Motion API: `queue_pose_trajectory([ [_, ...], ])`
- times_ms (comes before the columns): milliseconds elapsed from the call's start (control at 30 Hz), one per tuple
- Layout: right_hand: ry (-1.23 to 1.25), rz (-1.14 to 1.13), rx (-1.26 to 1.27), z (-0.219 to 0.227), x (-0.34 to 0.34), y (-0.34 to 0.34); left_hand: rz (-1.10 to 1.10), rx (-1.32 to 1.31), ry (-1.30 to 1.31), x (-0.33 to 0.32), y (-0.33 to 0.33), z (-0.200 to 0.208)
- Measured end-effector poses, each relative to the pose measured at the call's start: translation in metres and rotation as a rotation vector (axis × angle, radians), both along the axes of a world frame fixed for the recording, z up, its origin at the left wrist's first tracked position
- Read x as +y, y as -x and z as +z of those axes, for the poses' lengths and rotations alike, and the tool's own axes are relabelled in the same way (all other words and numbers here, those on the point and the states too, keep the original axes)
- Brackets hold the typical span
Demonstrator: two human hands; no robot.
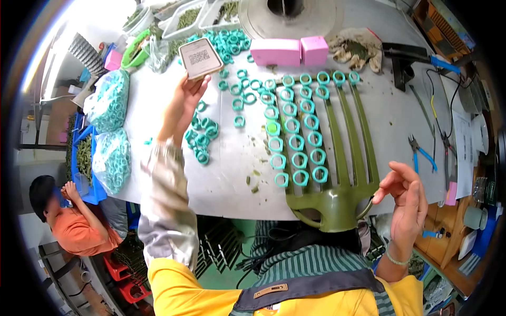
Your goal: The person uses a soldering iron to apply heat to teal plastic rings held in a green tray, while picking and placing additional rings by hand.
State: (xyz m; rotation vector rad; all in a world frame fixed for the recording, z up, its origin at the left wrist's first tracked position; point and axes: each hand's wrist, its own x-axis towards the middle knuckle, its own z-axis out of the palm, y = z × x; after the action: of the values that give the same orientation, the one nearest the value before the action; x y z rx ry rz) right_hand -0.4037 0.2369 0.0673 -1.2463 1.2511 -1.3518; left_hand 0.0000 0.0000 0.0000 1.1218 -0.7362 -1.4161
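Note:
My left hand [185,100] is raised over the table, its fingertips closed on the near edge of a square, rounded code card [201,59] with a tan rim. My right hand [405,197] hovers with bent, parted fingers beside the olive-green moulded plastic piece [340,208]; it seems to hold nothing. This piece has several long prongs pointing away from me and loops at its near end. Rows of teal plastic rings [297,142] sit along its left prongs, with a few at the far tips of the right ones. Whether my right fingers touch the loop, I cannot tell.
Loose teal rings [201,134] lie left of the prongs, with a heap behind. Pink blocks [275,51], a soiled glove [358,48] and a black stand [403,63] line the back. Blue-handled pliers [423,154] lie right. Bagged rings [110,158] and a person in orange [84,226] are left.

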Motion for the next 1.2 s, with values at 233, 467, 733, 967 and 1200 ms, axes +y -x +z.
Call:
queue_pose_trajectory([
  [233,-0.066,-0.275,0.093,-0.001,-0.016,0.042,0.146,0.184,0.074,-0.183,0.016,-0.038],
  [467,-0.179,-0.475,-0.02,-0.016,-0.088,0.11,0.022,0.056,0.156,-0.202,-0.032,-0.054],
  [733,0.022,-0.333,-0.594,-0.037,-0.239,0.339,-0.009,-0.658,0.193,-0.068,-0.012,0.025],
  [967,-0.163,-0.279,-0.372,-0.052,-0.278,0.355,-0.317,-1.099,0.21,0.065,-0.006,0.01],
  [1200,-0.061,-0.285,-0.357,-0.024,-0.235,0.315,-0.293,-1.46,0.45,0.088,0.072,-0.005],
])
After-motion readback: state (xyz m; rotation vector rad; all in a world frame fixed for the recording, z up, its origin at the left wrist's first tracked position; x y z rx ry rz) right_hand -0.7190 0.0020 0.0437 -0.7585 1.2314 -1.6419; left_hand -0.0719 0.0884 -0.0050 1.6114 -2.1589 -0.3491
